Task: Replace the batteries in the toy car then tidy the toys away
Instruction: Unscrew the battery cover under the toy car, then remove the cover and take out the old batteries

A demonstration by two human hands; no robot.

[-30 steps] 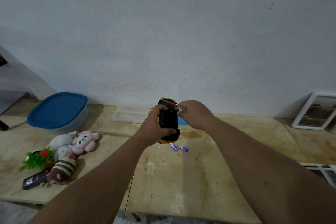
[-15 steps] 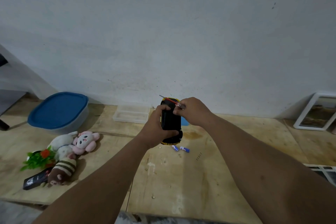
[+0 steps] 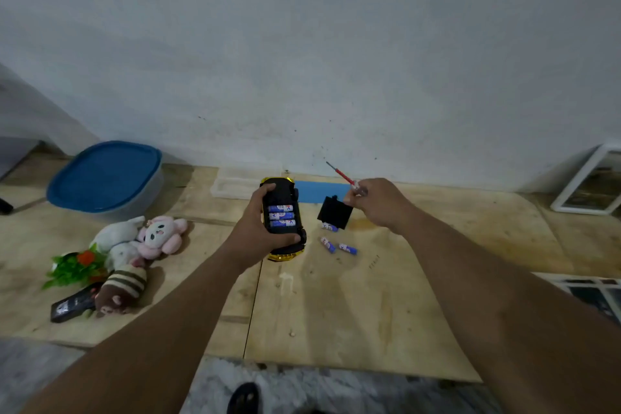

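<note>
Yellow toy car point(image 3: 281, 222) held belly-up above the wooden floor point(image 3: 336, 306), black underside open with three blue batteries point(image 3: 281, 215) seated side by side; left hand point(image 3: 260, 232) wrapped round its body, fingers closed. Right hand point(image 3: 378, 203) pinching black cover point(image 3: 335, 212) plus red screwdriver point(image 3: 344, 177), fingers closed. Versus half a second ago: cover off and pulled right, compartment exposed, three loose batteries point(image 3: 337, 243) visible on floor.

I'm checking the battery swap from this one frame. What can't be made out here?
- Head view: print on the three batteries in the toy car is too small; polarity unreadable.
- One loose battery is partly hidden behind the black cover held by the right hand.
- The car's body is covered by the left hand.
- The frame is cut off by the right edge.
</note>
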